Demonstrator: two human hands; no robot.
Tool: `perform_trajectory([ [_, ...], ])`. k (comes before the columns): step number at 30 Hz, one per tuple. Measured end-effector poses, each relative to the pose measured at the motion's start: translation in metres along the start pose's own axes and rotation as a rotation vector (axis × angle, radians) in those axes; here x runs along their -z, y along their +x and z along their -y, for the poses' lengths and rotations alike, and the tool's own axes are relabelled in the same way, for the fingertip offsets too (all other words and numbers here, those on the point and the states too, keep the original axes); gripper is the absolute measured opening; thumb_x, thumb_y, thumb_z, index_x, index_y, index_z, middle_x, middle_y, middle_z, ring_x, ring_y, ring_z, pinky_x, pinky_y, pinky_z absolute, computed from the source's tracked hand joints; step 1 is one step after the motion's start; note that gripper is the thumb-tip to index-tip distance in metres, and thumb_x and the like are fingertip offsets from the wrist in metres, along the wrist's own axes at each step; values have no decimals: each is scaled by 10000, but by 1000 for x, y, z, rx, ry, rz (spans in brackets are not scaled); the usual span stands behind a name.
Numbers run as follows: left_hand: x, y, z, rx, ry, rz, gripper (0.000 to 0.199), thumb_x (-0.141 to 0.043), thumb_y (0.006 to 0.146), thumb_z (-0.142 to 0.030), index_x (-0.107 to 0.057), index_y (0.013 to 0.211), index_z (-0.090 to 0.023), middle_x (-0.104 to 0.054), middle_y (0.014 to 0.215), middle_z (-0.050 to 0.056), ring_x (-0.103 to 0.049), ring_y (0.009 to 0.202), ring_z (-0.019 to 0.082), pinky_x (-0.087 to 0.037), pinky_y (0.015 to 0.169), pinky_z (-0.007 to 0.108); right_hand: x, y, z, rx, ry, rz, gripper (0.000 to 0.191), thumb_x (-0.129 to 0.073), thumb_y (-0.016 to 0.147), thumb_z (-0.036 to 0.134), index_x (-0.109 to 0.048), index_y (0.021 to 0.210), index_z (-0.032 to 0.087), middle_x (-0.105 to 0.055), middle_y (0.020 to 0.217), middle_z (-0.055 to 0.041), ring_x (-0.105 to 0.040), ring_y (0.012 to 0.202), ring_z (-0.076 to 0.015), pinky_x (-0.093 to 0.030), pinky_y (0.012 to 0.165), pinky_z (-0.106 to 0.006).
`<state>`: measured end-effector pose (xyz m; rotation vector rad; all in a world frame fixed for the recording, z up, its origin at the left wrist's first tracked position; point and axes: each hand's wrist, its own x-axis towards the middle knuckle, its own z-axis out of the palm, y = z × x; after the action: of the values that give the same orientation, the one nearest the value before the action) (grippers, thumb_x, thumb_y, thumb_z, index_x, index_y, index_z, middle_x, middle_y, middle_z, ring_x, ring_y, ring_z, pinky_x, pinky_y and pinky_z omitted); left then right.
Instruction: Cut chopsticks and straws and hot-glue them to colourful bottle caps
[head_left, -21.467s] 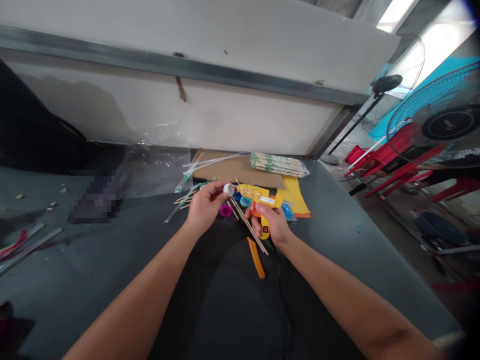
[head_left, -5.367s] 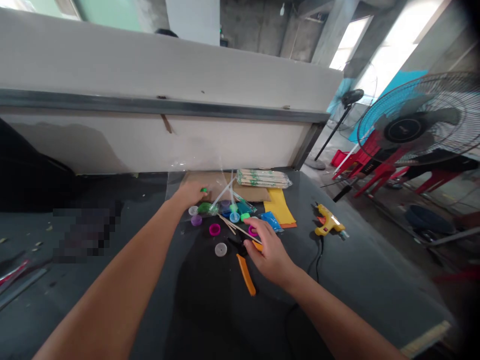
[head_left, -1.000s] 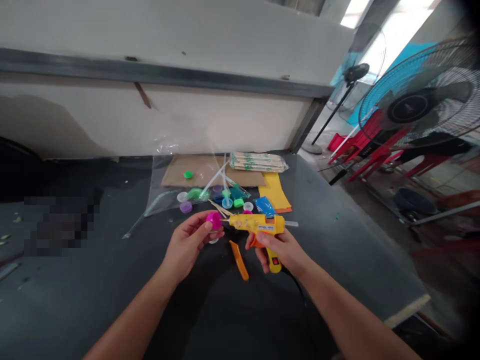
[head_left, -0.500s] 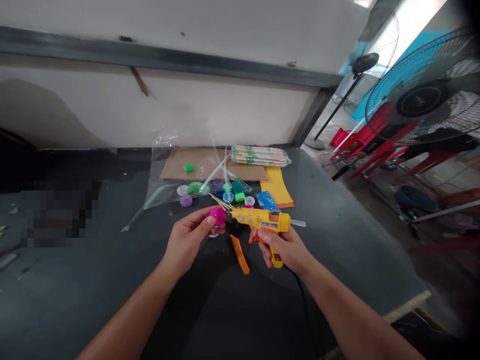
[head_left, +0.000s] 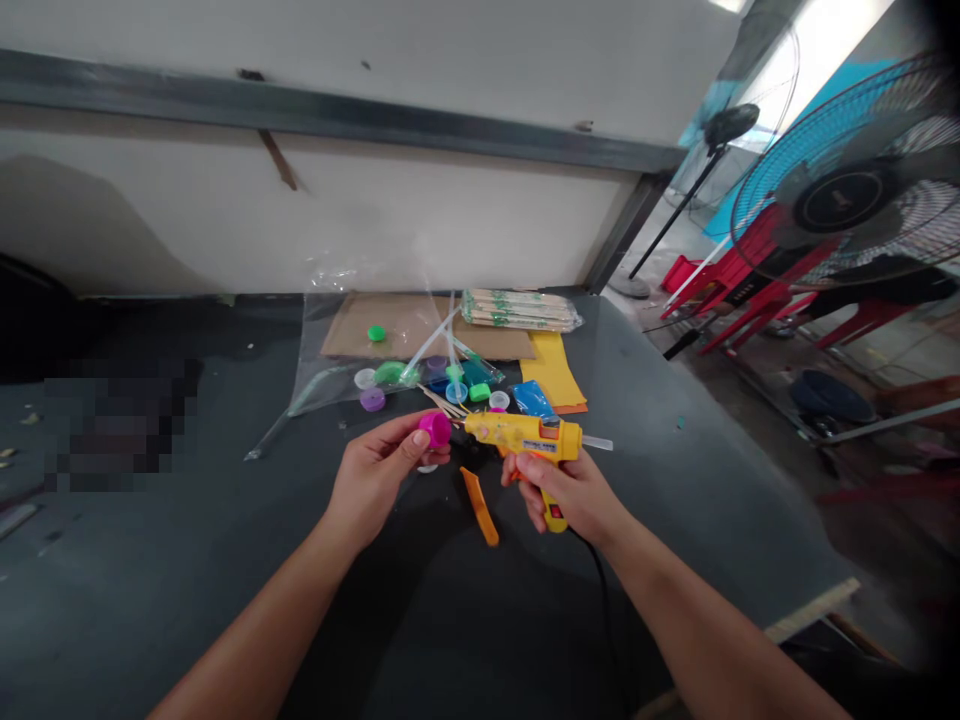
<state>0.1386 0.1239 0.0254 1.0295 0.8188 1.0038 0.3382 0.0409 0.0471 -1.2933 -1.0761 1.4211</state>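
My left hand (head_left: 377,470) pinches a magenta bottle cap (head_left: 435,431) between thumb and fingers. Gripped in my right hand (head_left: 562,490) is a yellow hot glue gun (head_left: 517,432), its nozzle pointing left at the cap's side. Nozzle and cap are very close; whether they touch I cannot tell. A clear glue stick (head_left: 598,443) pokes out of the gun's back end. Below the gun lies an orange strip (head_left: 480,508) on the dark table. Just beyond my hands are several loose caps, among them a purple cap (head_left: 372,400) and a green cap (head_left: 478,393).
Farther back on the dark table (head_left: 712,520) lie a cardboard piece (head_left: 349,325), a clear plastic bag (head_left: 319,350), a packet of wooden sticks (head_left: 521,310), yellow sheets (head_left: 555,365) and a blue packet (head_left: 535,400). The gun's black cord (head_left: 604,590) runs toward me. A fan (head_left: 844,200) stands at right.
Almost nothing differs. Cap and glue gun stay in the same hands, close together, with only a very slight shift of the gun.
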Motion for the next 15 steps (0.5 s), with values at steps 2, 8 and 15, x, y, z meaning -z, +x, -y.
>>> perform_trajectory([
  [2, 1, 0, 1, -6, 9, 2, 333, -735, 741, -352, -725, 1013, -160, -744, 889, 84, -679, 722, 167, -582, 720, 317, 0, 0, 0, -4, -4, 3, 298, -549, 857, 426, -576, 733, 156, -429, 433, 73, -438, 320, -65, -361, 349, -202],
  [8, 2, 1, 3, -13, 8, 3, 345, -732, 742, -364, -724, 1024, -166, -744, 897, 86, -683, 727, 173, -582, 732, 326, -1, 0, -1, -12, -18, -19, 314, -566, 844, 450, -578, 719, 162, -432, 425, 76, -439, 313, -66, -362, 343, -204],
  [15, 2, 0, 2, -8, 9, 5, 350, -730, 742, -366, -725, 1021, -154, -742, 888, 86, -681, 727, 178, -580, 736, 338, 0, -1, -1, 7, -11, -23, 308, -563, 849, 442, -577, 710, 168, -424, 417, 76, -424, 304, -63, -373, 331, -203],
])
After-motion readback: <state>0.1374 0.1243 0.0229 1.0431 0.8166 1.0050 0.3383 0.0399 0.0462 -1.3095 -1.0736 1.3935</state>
